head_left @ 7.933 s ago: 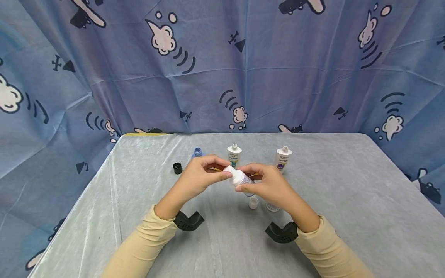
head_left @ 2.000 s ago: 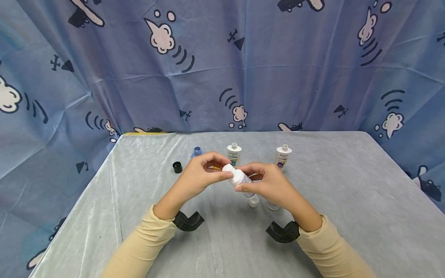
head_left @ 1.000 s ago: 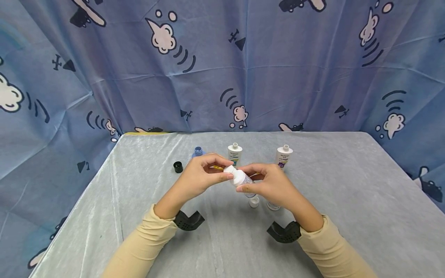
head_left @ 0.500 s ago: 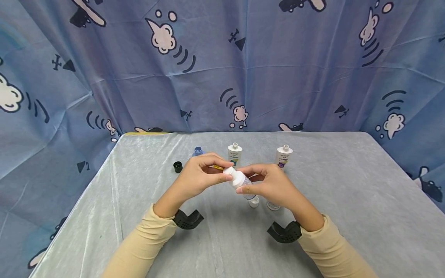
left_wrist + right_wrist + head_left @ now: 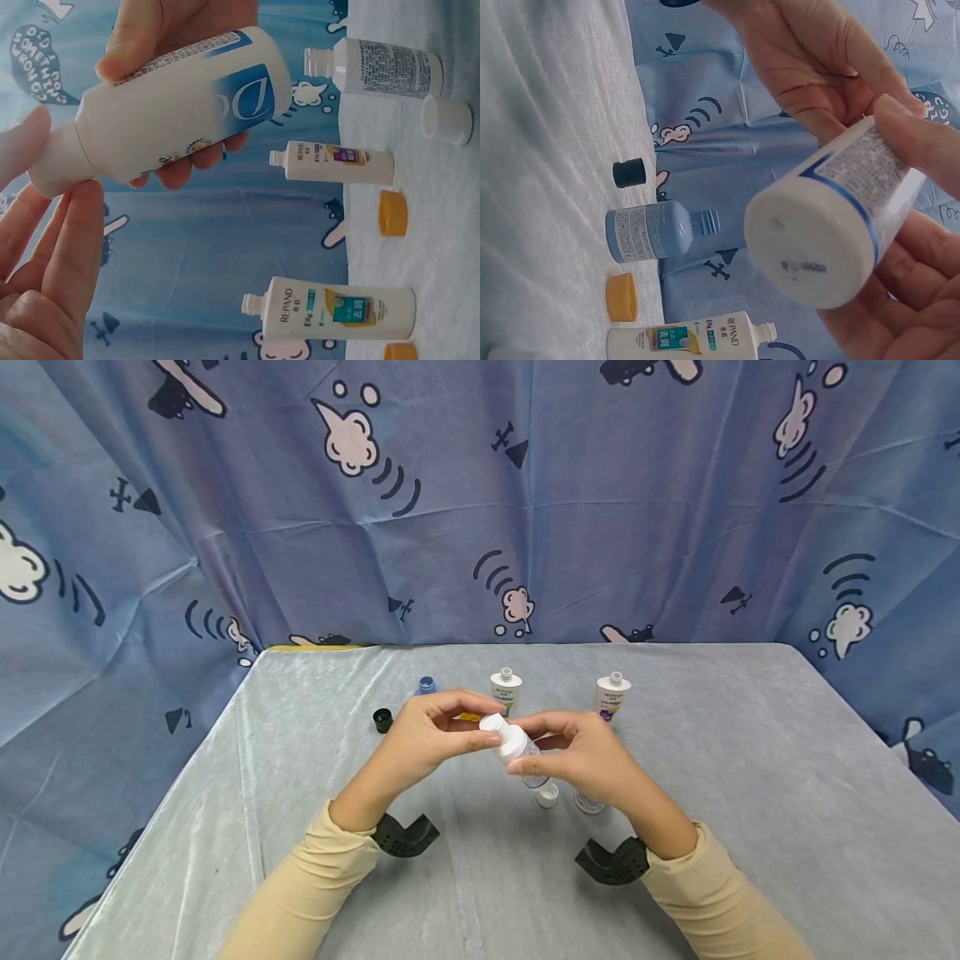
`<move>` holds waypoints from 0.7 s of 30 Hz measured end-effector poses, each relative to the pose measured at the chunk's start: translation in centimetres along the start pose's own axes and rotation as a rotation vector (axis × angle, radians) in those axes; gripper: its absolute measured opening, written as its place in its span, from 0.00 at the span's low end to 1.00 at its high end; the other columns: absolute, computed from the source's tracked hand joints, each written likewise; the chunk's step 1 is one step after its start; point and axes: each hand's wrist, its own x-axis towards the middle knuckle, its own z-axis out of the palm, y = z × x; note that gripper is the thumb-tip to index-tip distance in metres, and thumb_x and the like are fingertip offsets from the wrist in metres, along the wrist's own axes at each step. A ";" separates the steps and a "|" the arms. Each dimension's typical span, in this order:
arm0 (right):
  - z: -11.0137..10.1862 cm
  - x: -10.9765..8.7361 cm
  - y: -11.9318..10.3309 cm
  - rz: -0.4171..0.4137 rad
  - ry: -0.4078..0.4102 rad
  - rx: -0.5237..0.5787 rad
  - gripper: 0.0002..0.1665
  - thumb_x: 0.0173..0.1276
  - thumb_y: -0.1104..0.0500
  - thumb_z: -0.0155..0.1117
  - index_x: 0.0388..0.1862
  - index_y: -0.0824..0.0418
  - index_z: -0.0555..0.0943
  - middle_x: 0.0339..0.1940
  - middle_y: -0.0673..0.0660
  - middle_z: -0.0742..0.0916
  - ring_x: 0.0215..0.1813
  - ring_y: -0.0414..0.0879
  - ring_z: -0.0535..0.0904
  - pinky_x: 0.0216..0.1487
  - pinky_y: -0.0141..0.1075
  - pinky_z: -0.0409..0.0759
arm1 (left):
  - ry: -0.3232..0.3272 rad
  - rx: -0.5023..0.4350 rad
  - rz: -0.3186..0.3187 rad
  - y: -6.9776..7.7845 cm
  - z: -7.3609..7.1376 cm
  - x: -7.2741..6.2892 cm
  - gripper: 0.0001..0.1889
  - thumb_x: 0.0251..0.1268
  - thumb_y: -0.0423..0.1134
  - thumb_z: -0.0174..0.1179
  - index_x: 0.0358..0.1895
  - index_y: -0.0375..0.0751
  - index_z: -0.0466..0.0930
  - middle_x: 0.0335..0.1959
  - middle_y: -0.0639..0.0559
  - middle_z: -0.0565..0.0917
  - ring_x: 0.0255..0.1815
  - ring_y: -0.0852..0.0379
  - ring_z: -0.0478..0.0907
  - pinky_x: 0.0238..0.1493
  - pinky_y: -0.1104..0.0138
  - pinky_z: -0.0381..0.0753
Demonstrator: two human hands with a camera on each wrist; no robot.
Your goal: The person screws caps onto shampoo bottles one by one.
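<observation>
Both hands hold a white lotion bottle [image 5: 180,105] with a blue label patch above the table, tilted with its top toward the left. My left hand [image 5: 435,739] pinches the bottle's white cap [image 5: 60,161] between thumb and fingers; the cap sits at the bottle's neck. My right hand [image 5: 577,756] grips the body, thumb on the near side and fingers round the far side. The right wrist view shows the bottle's round base. Below the hands a loose white cap [image 5: 547,796] lies beside another white bottle [image 5: 589,803], mostly hidden by the right hand.
Two capless white REPAND bottles stand behind, one with a teal label [image 5: 337,309] and one with a purple label [image 5: 341,163]. Yellow caps [image 5: 393,213] lie near them. At the left are an uncapped blue bottle [image 5: 649,232] and a black cap [image 5: 383,721]. A patterned curtain [image 5: 480,502] hangs behind.
Both hands stay nearly in place, still on the bottle and its cap. The printing visible on the bottle has shifted slightly, and the left fingers have moved a little on the cap.
</observation>
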 end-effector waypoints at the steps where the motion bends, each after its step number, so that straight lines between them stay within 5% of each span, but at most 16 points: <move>1: 0.0 0.0 0.0 0.004 0.000 0.007 0.25 0.53 0.60 0.80 0.51 0.65 0.85 0.46 0.62 0.89 0.42 0.45 0.87 0.40 0.34 0.86 | -0.002 -0.006 -0.004 0.0 0.0 0.0 0.18 0.56 0.26 0.70 0.51 0.27 0.82 0.50 0.37 0.85 0.42 0.60 0.87 0.46 0.63 0.88; 11: 0.2 0.1 0.2 0.012 -0.011 0.048 0.26 0.52 0.61 0.80 0.51 0.65 0.85 0.46 0.63 0.89 0.41 0.46 0.88 0.40 0.36 0.87 | -0.076 -0.008 0.032 0.1 -0.4 0.0 0.17 0.58 0.23 0.66 0.51 0.26 0.81 0.47 0.47 0.87 0.44 0.60 0.86 0.47 0.68 0.87; 21: 0.4 0.1 0.1 0.019 -0.043 0.109 0.26 0.52 0.62 0.80 0.51 0.67 0.84 0.46 0.63 0.89 0.41 0.44 0.88 0.41 0.37 0.88 | -0.060 0.010 0.013 0.2 -0.5 -0.1 0.16 0.57 0.26 0.68 0.50 0.28 0.82 0.44 0.48 0.88 0.41 0.59 0.87 0.45 0.66 0.87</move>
